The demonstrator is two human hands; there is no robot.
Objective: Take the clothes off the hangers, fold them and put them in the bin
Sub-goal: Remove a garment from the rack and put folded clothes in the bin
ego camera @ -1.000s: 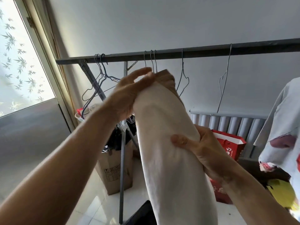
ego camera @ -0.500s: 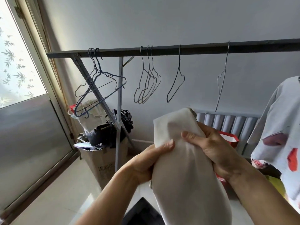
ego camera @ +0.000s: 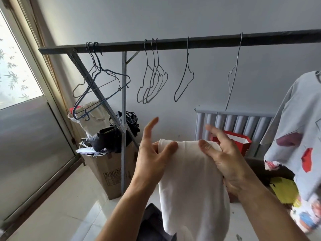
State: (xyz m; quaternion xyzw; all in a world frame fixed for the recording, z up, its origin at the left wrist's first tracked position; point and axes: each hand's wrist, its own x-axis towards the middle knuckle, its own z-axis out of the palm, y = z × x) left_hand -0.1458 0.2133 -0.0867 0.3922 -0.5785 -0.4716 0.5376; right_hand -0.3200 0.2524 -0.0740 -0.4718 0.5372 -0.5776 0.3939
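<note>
A folded white garment [ego camera: 189, 185] hangs down in front of me, held at its top edge by both hands. My left hand [ego camera: 152, 157] pinches the upper left corner with thumb against palm, its other fingers spread upward. My right hand [ego camera: 224, 159] grips the upper right side, thumb on the front of the cloth. Above runs a dark clothes rail [ego camera: 173, 43] with several bare wire hangers [ego camera: 152, 80]. At the right edge a light grey printed shirt [ego camera: 298, 136] still hangs. A dark object [ego camera: 152, 223] shows below the garment; I cannot tell what it is.
A cardboard box [ego camera: 107, 169] stuffed with bags stands by the rack's upright post [ego camera: 123, 119]. A red paper bag [ego camera: 238, 141] leans against the radiator [ego camera: 243, 122]. A yellow item [ego camera: 284, 190] lies at the lower right. A glass door [ego camera: 26, 119] is on the left.
Both hands have brought the white garment down from rail height to chest height. The grip has shifted to its top edge, hands side by side, left fingers now spread.
</note>
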